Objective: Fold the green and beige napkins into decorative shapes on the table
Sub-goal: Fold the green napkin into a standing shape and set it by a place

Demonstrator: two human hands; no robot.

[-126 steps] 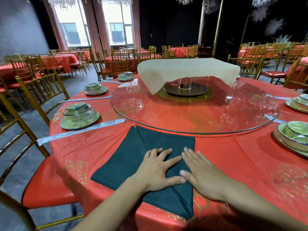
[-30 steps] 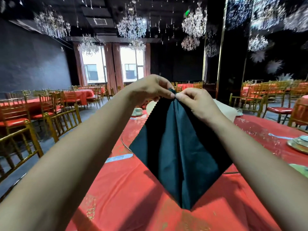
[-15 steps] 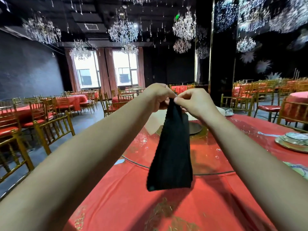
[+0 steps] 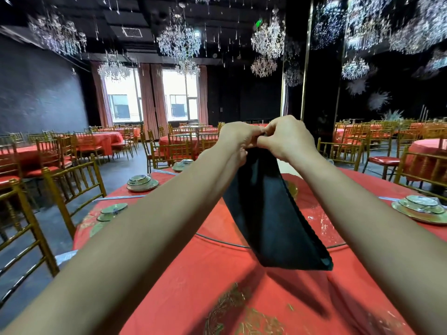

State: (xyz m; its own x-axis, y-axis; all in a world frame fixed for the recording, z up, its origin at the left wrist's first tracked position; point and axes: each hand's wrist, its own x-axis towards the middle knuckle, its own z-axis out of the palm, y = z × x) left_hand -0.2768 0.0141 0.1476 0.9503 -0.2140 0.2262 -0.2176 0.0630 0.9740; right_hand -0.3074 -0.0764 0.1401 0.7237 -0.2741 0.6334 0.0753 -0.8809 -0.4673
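The dark green napkin hangs in the air above the red round table, folded into a narrow wedge that widens toward its lower right end. My left hand and my right hand meet at its top, both pinching the upper tip with fingers touching. The napkin's lower edge floats clear of the tablecloth. Only a pale sliver of the beige napkin shows behind my right wrist; the rest is hidden by my arms and the green cloth.
A glass turntable covers the table's middle. Stacked plate-and-bowl settings stand at the left, near left and right. Gold chairs ring the table; more red tables fill the hall behind.
The green napkin went from flat on the table to lifted by its tip, then gathered narrow. Since half a second ago its free end has swung out to the right.
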